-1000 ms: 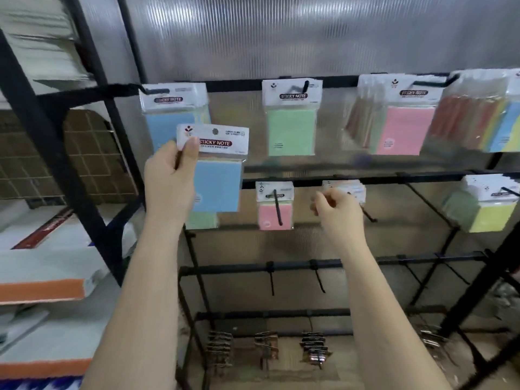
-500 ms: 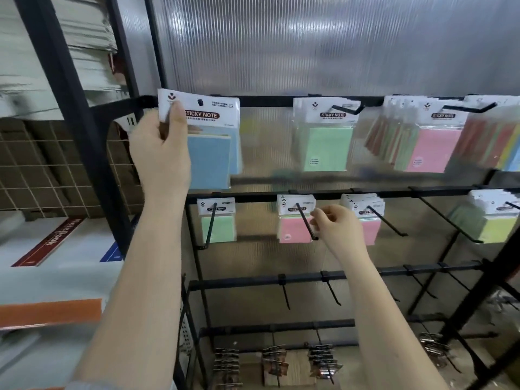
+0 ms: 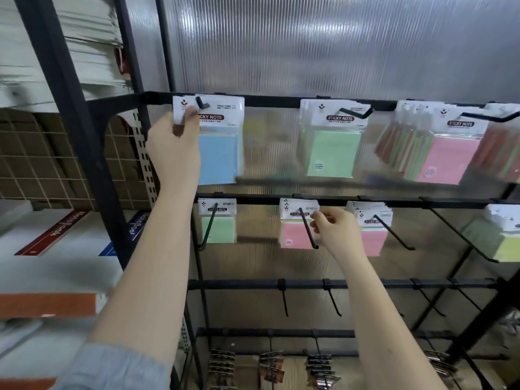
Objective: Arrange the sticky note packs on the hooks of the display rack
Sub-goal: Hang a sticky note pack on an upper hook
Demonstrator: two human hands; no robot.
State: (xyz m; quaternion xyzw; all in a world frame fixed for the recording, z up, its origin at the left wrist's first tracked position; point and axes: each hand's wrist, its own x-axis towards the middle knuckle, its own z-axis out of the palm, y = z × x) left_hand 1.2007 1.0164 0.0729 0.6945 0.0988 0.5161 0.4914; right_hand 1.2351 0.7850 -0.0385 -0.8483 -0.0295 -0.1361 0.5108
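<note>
My left hand (image 3: 176, 147) pinching the header card of a blue sticky note pack (image 3: 215, 139) on the top-left hook (image 3: 202, 102), green pack (image 3: 332, 142) hanging beside, my right hand (image 3: 336, 232) pinching the pink pack's (image 3: 295, 226) card edge on a second-rail hook (image 3: 308, 229), bare hooks (image 3: 284, 301) below.

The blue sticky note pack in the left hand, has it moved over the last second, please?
Yes: the blue pack went up from the second rail to the top rail.
</note>
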